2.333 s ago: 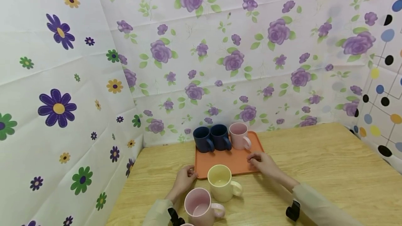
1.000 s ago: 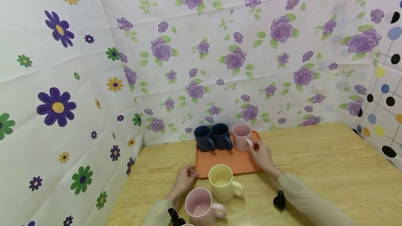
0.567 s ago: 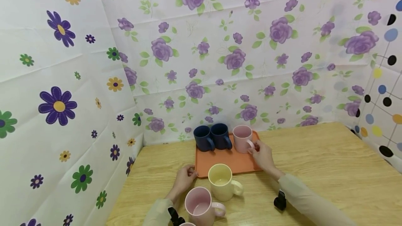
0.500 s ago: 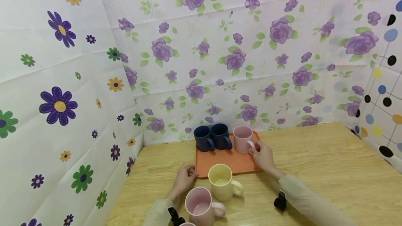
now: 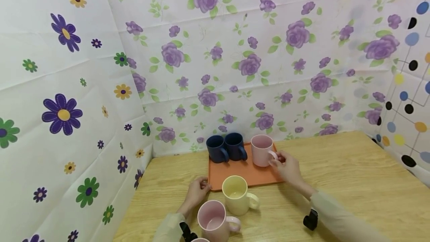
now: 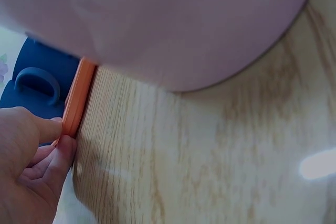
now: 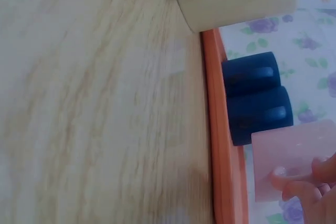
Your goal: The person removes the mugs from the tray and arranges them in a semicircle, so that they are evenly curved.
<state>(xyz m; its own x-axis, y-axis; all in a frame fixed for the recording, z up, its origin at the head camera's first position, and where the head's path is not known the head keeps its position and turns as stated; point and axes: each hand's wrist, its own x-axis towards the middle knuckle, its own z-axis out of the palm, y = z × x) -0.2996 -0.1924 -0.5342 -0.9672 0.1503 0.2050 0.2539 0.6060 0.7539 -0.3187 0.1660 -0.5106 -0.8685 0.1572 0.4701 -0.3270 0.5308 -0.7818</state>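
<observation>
My right hand (image 5: pixel 289 167) pinches the handle of a pink mug (image 5: pixel 262 150) over the right part of an orange tray (image 5: pixel 235 173). In the right wrist view, a thin gap shows between this pink mug (image 7: pixel 289 153) and the tray rim (image 7: pixel 219 129), so it appears slightly raised. Thumb and fingers of my left hand (image 6: pixel 31 161) grip the tray's near left corner. Two dark blue mugs (image 5: pixel 217 148) stand side by side on the tray's left rear, handles toward the right front.
Just in front of the tray stands a yellow mug (image 5: pixel 236 197), with another pink mug (image 5: pixel 213 221) nearer. The rim of a further pink mug (image 5: pixel 200 240) shows at the bottom edge. A flowered wall sheet (image 5: pixel 208 66) hangs behind the wooden table (image 5: pixel 336 167).
My right hand has moved from the tray's right front to the pink mug's handle and taken hold. The mug has shifted right and nearer, away from the blue mugs. My left hand stays put.
</observation>
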